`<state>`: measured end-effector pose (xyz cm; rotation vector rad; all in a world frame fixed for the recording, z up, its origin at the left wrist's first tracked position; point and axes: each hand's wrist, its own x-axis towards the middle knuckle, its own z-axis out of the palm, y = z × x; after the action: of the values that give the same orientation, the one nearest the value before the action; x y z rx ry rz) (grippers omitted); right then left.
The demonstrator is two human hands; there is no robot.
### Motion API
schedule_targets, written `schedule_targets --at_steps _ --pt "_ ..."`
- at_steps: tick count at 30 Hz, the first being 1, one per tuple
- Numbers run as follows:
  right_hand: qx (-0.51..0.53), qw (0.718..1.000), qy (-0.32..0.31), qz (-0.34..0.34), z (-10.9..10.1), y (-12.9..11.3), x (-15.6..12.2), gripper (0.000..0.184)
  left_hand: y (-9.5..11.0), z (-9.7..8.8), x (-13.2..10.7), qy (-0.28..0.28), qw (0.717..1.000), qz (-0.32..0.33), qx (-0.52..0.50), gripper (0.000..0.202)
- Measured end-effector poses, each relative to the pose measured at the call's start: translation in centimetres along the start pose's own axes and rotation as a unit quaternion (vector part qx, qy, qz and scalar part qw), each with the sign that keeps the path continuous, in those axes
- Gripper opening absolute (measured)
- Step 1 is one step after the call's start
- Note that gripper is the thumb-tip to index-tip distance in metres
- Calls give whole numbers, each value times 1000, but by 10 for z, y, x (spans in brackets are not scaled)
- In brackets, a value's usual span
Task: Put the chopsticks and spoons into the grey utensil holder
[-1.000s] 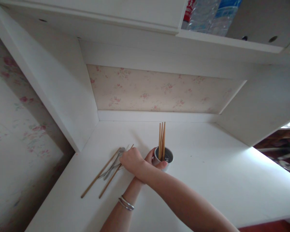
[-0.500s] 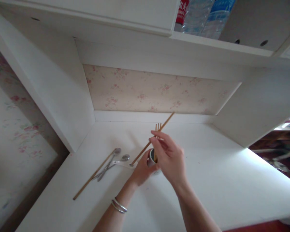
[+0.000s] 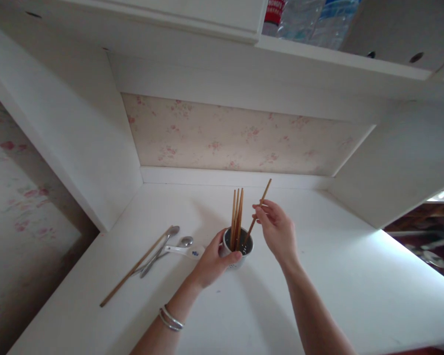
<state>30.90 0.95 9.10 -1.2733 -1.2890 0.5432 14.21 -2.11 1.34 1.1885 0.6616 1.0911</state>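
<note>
My left hand (image 3: pixel 215 260) is wrapped round the side of a grey metal utensil holder (image 3: pixel 247 250) with small holes in its wall. Several wooden chopsticks (image 3: pixel 237 214) stand upright inside it. Between the thumb and fingers of my right hand (image 3: pixel 277 228) is a single chopstick (image 3: pixel 265 191), tilted, its lower end inside the holder's mouth near the right rim. To the left of my left hand lie a white ceramic spoon (image 3: pixel 181 250), partly hidden by that hand, a metal spoon (image 3: pixel 186 241), another metal spoon (image 3: pixel 173 230) and a loose chopstick (image 3: pixel 120 285).
The white tabletop (image 3: pixel 340 276) carries all of these. A white side panel (image 3: pixel 77 128) rises at the left and another panel (image 3: pixel 403 153) at the right. Overhead, a shelf (image 3: pixel 340 61) holds plastic bottles (image 3: pixel 303 18).
My right hand has moved right, and its chopstick has swung from lying across the holder to a steep tilt with its lower end inside. The left hand still grips the holder.
</note>
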Motion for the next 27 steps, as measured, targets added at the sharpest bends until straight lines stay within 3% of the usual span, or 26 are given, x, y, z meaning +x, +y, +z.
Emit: schedule_targets --at_steps 5,10,15,20,24,27 --pt "-47 996 -66 37 12 21 -9 28 -4 0 3 6 1000 19 -3 64" --pt "-142 982 -118 26 17 21 -13 29 -5 0 2 14 1000 17 1 64" --pt "-132 980 -144 33 16 23 -14 34 -1 0 2 10 1000 10 11 63" --pt "38 975 -195 98 10 42 -23 40 4 2 2 5 1000 9 26 63" --pt "211 932 -243 170 8 63 -38 50 7 5 3 -13 1000 14 24 62" --pt "245 919 -260 166 12 68 -47 46 10 6 2 -1 999 13 46 62"
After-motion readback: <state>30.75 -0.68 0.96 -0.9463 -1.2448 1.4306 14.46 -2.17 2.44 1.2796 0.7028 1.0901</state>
